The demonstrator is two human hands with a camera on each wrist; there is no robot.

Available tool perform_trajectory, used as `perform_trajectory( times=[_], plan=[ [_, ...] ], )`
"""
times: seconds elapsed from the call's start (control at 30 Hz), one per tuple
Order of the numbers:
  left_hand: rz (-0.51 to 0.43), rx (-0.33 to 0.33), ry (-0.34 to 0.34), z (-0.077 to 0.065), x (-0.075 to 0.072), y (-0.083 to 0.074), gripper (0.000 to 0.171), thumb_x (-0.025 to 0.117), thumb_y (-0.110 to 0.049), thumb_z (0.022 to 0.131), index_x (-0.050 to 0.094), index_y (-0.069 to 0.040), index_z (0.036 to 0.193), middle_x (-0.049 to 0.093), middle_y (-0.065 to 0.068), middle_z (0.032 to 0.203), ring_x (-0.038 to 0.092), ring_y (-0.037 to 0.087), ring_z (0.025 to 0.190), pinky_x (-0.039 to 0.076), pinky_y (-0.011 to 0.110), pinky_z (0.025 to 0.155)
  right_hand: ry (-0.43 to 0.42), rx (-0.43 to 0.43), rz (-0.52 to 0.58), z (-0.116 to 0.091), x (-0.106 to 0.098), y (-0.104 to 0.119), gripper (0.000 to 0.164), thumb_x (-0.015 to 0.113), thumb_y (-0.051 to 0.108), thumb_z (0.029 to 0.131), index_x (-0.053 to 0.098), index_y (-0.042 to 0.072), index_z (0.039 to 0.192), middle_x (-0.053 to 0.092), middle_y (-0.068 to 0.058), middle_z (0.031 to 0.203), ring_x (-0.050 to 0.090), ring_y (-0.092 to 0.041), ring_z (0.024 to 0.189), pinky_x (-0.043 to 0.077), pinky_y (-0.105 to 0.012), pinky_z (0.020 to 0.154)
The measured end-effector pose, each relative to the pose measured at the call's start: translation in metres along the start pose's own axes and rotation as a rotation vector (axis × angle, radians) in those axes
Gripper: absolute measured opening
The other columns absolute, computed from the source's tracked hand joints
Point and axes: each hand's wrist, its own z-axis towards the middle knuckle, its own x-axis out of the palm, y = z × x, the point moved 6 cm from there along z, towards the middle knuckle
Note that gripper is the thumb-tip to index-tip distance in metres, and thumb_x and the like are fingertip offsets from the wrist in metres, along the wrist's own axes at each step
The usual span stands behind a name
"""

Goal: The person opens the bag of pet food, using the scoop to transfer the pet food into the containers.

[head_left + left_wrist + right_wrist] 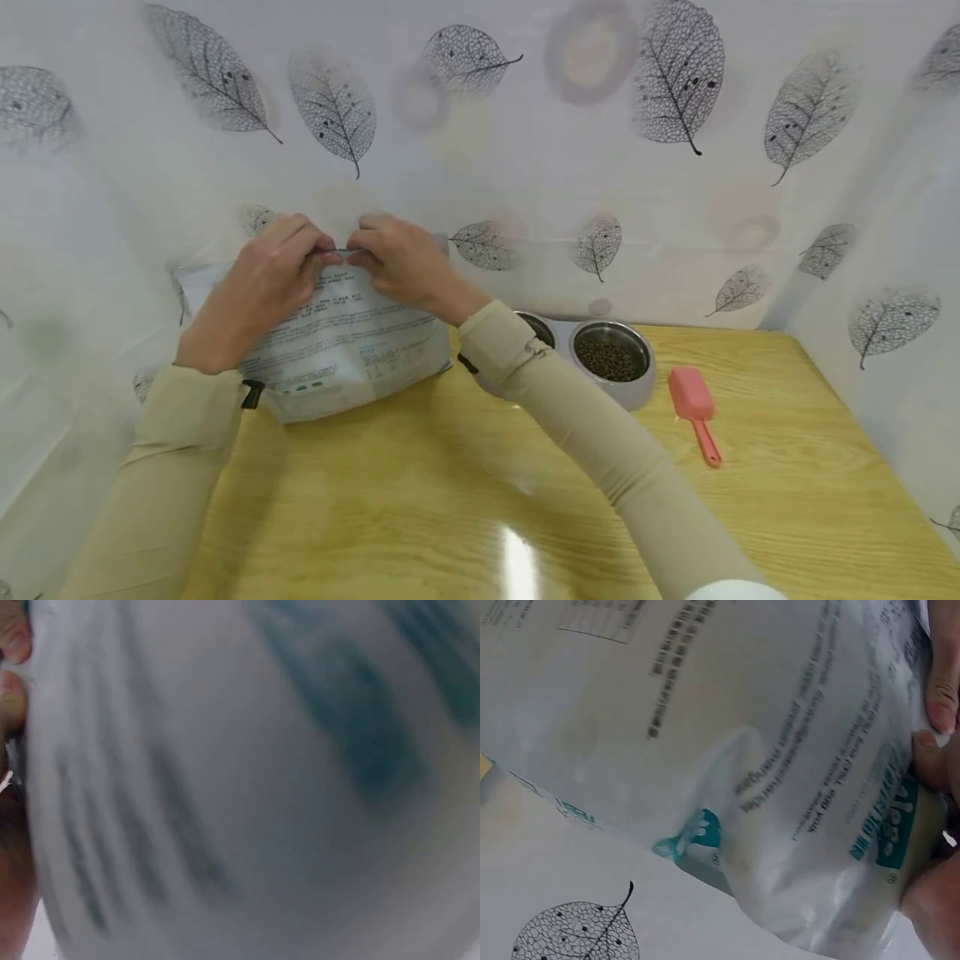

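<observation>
A white printed plastic bag (352,333) leans on the back left of the table, full-looking and tilted. My left hand (273,262) pinches its top edge between thumb and fingers. Close beside it, my right hand (401,258) pinches the same edge, the two thumbs almost meeting. Teal and dark print covers the bag (780,750) in the right wrist view, where the right hand (937,900) shows at the right border. In the left wrist view the bag's blurred surface (262,787) fills most of the picture, with fingertips at the left border.
A grey double-bowl feeder (637,396) stands right of the bag; its right metal bowl holds brown kibble (607,361). The right forearm partly hides the other bowl. A pink scoop (696,408) lies farther right on the wooden table (420,500). Leaf-patterned cloth (525,167) hangs behind.
</observation>
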Motion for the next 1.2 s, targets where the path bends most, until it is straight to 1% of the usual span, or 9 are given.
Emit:
perform_trajectory(
  times=[0.1,0.17,0.3,0.47,0.73,0.87,1.0,1.13,1.2],
  plan=[
    [0.062,-0.031,0.050,-0.001,-0.005,0.006,0.013,0.073,-0.007,0.094,0.066,0.004,0.094,0.064,0.013,0.088,0.059,0.025,0.079,0.048,0.034,0.069,-0.044,0.003,-0.015,-0.002,-0.001,-0.001,0.017,0.065,0.017,0.102,0.077,0.005,0.101,0.066,-0.007,0.089,0.058,-0.016,0.079,0.048,-0.022,0.071],
    [0.160,-0.043,0.073,-0.006,-0.013,0.011,0.023,0.074,-0.019,0.094,0.061,-0.001,0.086,0.058,0.008,0.077,0.054,0.020,0.066,0.046,0.034,0.057,-0.049,-0.005,-0.001,-0.004,-0.004,-0.003,0.019,0.065,0.019,0.102,0.076,0.005,0.103,0.067,-0.007,0.091,0.058,-0.017,0.081,0.048,-0.024,0.072],
    [0.336,0.027,0.100,-0.019,-0.027,0.018,0.047,0.060,-0.044,0.101,0.045,-0.010,0.073,0.039,0.000,0.061,0.030,0.009,0.047,0.028,0.027,0.041,-0.044,-0.013,0.061,-0.012,-0.013,-0.015,0.019,0.068,0.020,0.100,0.077,0.005,0.107,0.072,-0.006,0.097,0.063,-0.019,0.086,0.050,-0.029,0.078],
    [0.329,0.125,0.115,-0.019,-0.022,0.024,0.056,0.036,-0.052,0.109,0.038,-0.011,0.071,0.032,-0.002,0.059,0.023,0.007,0.048,0.022,0.024,0.041,-0.015,0.044,0.120,-0.025,-0.017,-0.034,0.016,0.068,0.012,0.100,0.077,0.002,0.107,0.074,-0.009,0.097,0.067,-0.020,0.089,0.054,-0.028,0.080],
    [0.358,0.163,0.073,-0.013,-0.016,0.044,0.056,0.030,-0.050,0.109,0.037,-0.009,0.070,0.033,0.000,0.055,0.026,0.009,0.045,0.027,0.027,0.040,-0.082,0.069,0.132,-0.028,-0.014,-0.037,0.014,0.065,0.007,0.100,0.076,-0.001,0.102,0.075,-0.011,0.095,0.069,-0.019,0.085,0.056,-0.024,0.077],
    [0.380,0.122,0.055,-0.019,-0.017,0.046,0.056,0.034,-0.050,0.109,0.036,-0.010,0.070,0.030,-0.001,0.056,0.020,0.007,0.046,0.022,0.025,0.039,-0.109,0.076,0.053,-0.022,-0.011,-0.035,0.014,0.063,0.008,0.102,0.075,0.001,0.102,0.074,-0.009,0.096,0.067,-0.020,0.087,0.054,-0.024,0.077],
    [0.369,0.026,0.080,-0.021,-0.019,0.046,0.048,0.057,-0.036,0.106,0.038,-0.010,0.069,0.031,-0.001,0.057,0.022,0.007,0.047,0.023,0.025,0.040,-0.095,0.151,0.005,-0.011,-0.006,-0.042,0.017,0.062,0.012,0.103,0.076,0.004,0.107,0.076,-0.007,0.100,0.068,-0.017,0.090,0.054,-0.023,0.079],
    [0.327,-0.130,0.146,-0.017,-0.019,0.046,0.035,0.069,-0.029,0.100,0.055,-0.006,0.076,0.050,0.005,0.061,0.041,0.015,0.046,0.035,0.031,0.041,-0.088,0.217,0.021,-0.011,-0.003,-0.053,0.024,0.062,0.017,0.103,0.075,0.005,0.119,0.076,-0.008,0.114,0.069,-0.019,0.105,0.054,-0.026,0.094],
    [0.321,-0.204,0.163,-0.018,-0.023,0.041,0.030,0.068,-0.032,0.100,0.066,-0.003,0.093,0.067,0.015,0.078,0.059,0.029,0.058,0.046,0.043,0.050,-0.087,0.231,0.021,-0.017,-0.005,-0.057,0.030,0.062,0.019,0.104,0.069,0.004,0.129,0.073,-0.010,0.128,0.066,-0.022,0.120,0.049,-0.028,0.106]
  ],
)
